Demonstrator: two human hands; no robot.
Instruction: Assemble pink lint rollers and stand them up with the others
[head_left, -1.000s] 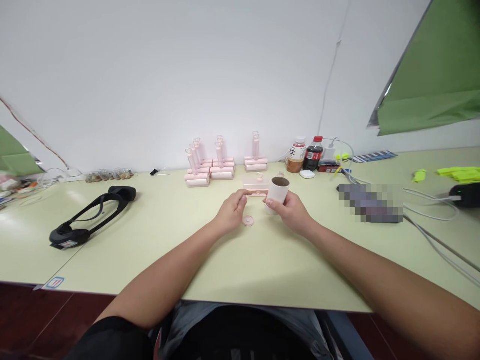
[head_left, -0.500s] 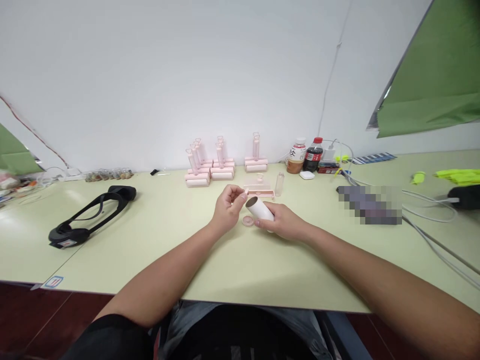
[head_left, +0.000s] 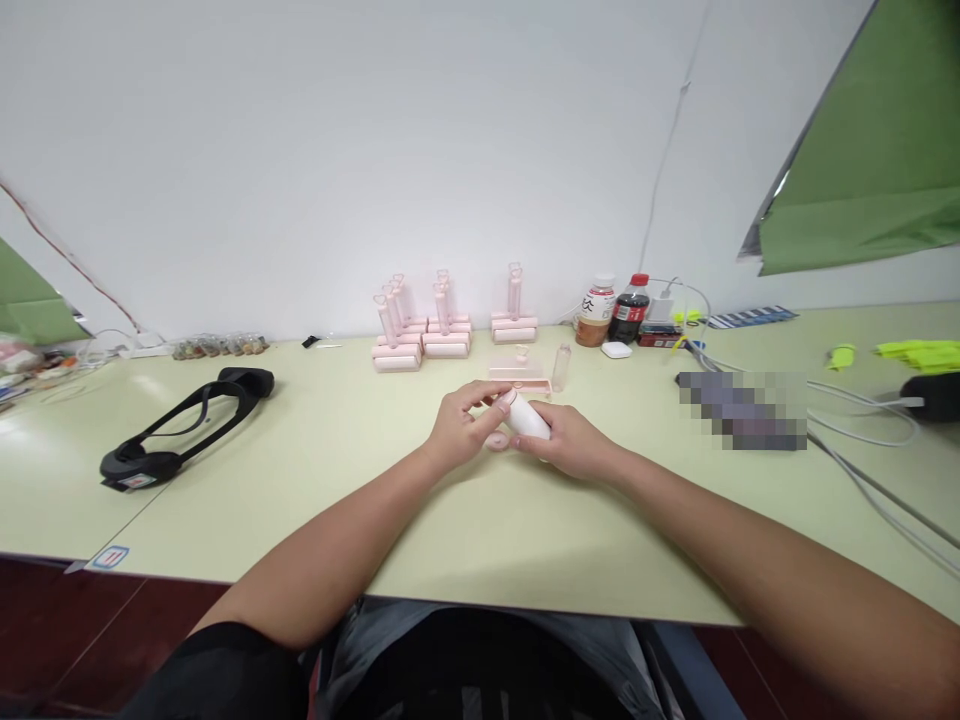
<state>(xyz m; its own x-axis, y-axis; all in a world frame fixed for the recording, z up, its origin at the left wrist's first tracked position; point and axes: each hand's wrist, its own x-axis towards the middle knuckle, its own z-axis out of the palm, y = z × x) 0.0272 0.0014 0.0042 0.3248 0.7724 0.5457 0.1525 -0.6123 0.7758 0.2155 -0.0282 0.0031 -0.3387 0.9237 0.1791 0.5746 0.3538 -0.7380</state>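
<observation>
My right hand is wrapped round a white lint roll, tilted with its upper end toward my left hand. At that end, my left hand pinches a small pink end cap against the roll's mouth; the fingers partly hide it. Just below the left fingertips, a round pink disc lies on the table. Beyond both hands sits an open pink roller case, its front partly behind the left fingers. A clear pink tube stands upright at the case's right.
Several pink lint rollers with upright handles line the wall, one apart on the right. A juice bottle, cola bottle and white case stand right of them. A black headset lies left; cables run right.
My left hand has brought the pink cap onto the roll's open end, which was uncovered before. My right hand keeps the roll in nearly the same place.
</observation>
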